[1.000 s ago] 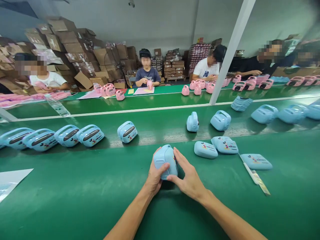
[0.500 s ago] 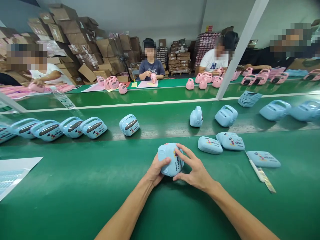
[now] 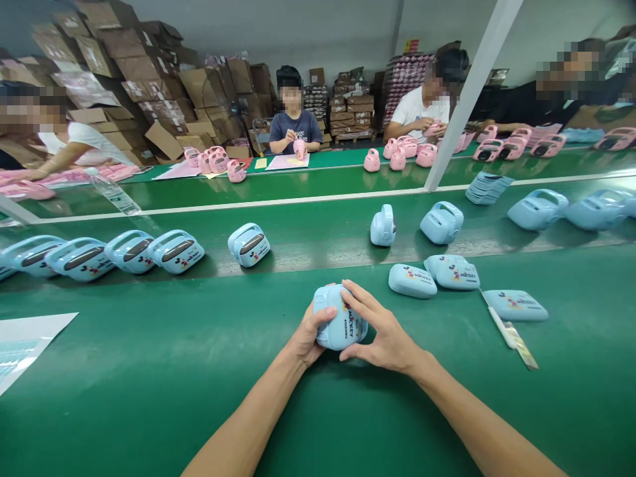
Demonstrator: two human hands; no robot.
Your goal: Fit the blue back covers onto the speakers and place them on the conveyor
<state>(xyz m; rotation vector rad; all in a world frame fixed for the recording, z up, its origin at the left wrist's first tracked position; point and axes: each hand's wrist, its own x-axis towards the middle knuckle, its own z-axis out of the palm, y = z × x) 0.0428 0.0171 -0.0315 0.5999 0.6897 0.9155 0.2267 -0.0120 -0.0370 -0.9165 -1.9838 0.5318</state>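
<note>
Head view: both bare hands meet around a light blue plastic case (image 3: 338,321) with a cartoon mouse and lettering on its side, near the middle of a green table (image 3: 199,371). With my left hand (image 3: 309,331) I clamp the case, fingers partly closed around its left side, thumb pressed across the front. With my right hand (image 3: 380,331) I make a wide, open curve, fingertips on the top of the case and thumb by its lower right edge; whether that thumb touches, I cannot tell. My left fingers are mostly hidden behind the case, as is its far side. The mouse print is partly covered by my right fingers. At the left, a white sheet (image 3: 30,344) is cut off by the picture edge.
</note>
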